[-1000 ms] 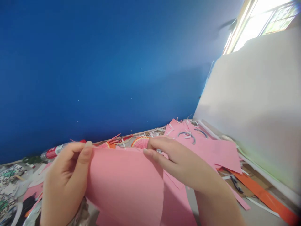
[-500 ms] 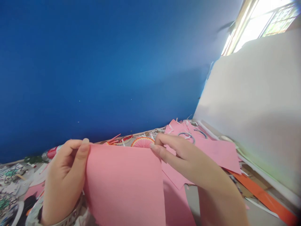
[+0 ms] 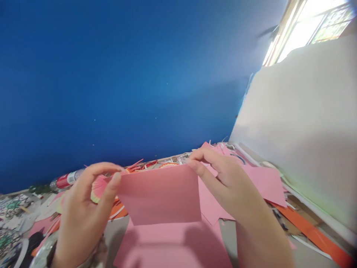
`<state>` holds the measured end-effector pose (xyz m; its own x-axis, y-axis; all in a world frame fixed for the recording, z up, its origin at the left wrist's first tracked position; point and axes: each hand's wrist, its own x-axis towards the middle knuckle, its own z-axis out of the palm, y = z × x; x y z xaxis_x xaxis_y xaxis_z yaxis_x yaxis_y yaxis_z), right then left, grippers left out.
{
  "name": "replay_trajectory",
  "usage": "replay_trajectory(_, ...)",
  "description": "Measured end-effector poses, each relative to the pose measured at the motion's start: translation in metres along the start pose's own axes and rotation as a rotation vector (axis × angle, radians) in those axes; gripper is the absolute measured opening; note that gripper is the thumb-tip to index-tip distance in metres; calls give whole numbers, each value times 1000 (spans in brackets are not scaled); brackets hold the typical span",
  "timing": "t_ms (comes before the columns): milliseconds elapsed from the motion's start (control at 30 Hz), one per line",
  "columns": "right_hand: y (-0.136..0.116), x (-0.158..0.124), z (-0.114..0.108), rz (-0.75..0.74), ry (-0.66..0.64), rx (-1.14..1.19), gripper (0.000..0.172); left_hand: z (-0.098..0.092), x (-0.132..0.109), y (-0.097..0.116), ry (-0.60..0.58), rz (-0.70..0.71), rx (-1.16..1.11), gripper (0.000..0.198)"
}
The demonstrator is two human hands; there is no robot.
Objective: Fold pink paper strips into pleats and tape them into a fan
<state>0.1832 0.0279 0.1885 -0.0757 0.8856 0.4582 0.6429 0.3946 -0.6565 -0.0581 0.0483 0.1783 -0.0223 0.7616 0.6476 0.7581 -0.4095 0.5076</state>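
Observation:
A sheet of pink paper (image 3: 164, 193) stands up before me, with its top edge held between my two hands. At its upper left corner my left hand (image 3: 89, 208) pinches the edge between thumb and fingers. My right hand (image 3: 220, 178) is closed on the upper right corner in the same manner. Below the raised sheet lies a pink paper surface (image 3: 173, 242) with hand shadows on it; whether it is a separate sheet, I cannot tell. A pink pleated paper rosette (image 3: 99, 187) with a yellowish rim shows partly behind my left hand.
More pink paper (image 3: 263, 182) and an orange strip (image 3: 315, 230) lie at the right. A bottle with a red label (image 3: 65, 180) lies at the left among paper scraps (image 3: 12, 208). A blue wall (image 3: 139, 82) and a white panel (image 3: 301, 130) bound the table.
The paper's top edge has moved slightly right, and the sheet now stands shorter, with pink paper showing below it. Both hands shifted right. The left rosette and orange paper have come into view.

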Motion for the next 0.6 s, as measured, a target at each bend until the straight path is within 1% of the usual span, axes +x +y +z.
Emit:
replay_trajectory(67, -1, 0, 4, -69, -51, -22, 17, 5, -3, 2, -113, 170, 46, 29)
replay_trajectory(133, -3, 0, 8, -171, -109, -51, 17, 14, -7, 5, -286, 316, 26, 34)
replay_trajectory(167, -4, 0, 11, -220, -130, -68, 18, 18, -9, 7, -349, 357, 0, 34)
replay_trajectory(200, -6, 0, 13, -260, -148, -83, 19, 23, -11, 8, -383, 375, -24, 31)
replay_trajectory(300, -9, 2, 19, -307, -193, -120, 20, 33, -17, 11, -419, 356, -65, 17)
replay_trajectory(433, -10, 4, 25, -311, -235, -180, 19, 35, -18, 10, -426, 333, -74, 24)
replay_trajectory(500, -10, 4, 27, -318, -236, -201, 18, 33, -16, 10, -417, 329, -87, 26)
replay_trajectory(600, -9, 3, 27, -319, -212, -211, 19, 30, -14, 10, -442, 285, -87, 25)
